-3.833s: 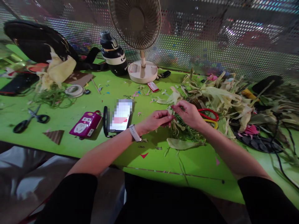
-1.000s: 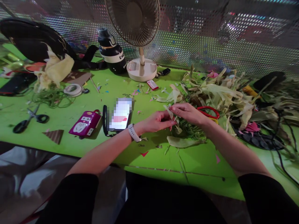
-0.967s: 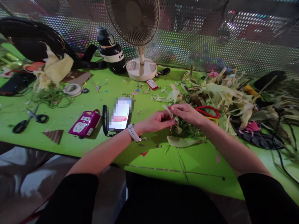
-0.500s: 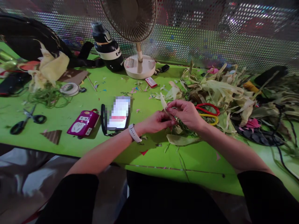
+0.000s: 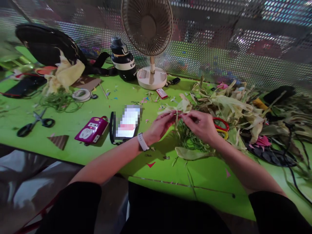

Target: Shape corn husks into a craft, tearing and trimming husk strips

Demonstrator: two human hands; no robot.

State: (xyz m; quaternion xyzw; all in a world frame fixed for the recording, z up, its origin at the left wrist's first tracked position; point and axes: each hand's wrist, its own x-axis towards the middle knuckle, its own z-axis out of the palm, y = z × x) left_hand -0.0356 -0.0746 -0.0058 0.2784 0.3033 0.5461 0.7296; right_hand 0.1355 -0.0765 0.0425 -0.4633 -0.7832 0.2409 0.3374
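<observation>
I log: perforated metal wall (image 5: 243, 48) behind a bright green worktop (image 5: 207, 172); beige desk fan (image 5: 147, 29) at its far edge; dried-husk heap (image 5: 234, 104) toward its right. My left hand (image 5: 159, 125) and right hand (image 5: 201, 125) pinch a pale husk strip (image 5: 175, 112) mid-worktop.

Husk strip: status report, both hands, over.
Left hand and right hand both pinch the husk strip above green strands. Husk pile and red scissors close right.

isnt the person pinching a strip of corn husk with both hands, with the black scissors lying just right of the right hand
Not quite. In the head view, both hands, left hand and right hand, pinch the husk strip, but the scissors beside the right hand have red and yellow handles.
</observation>
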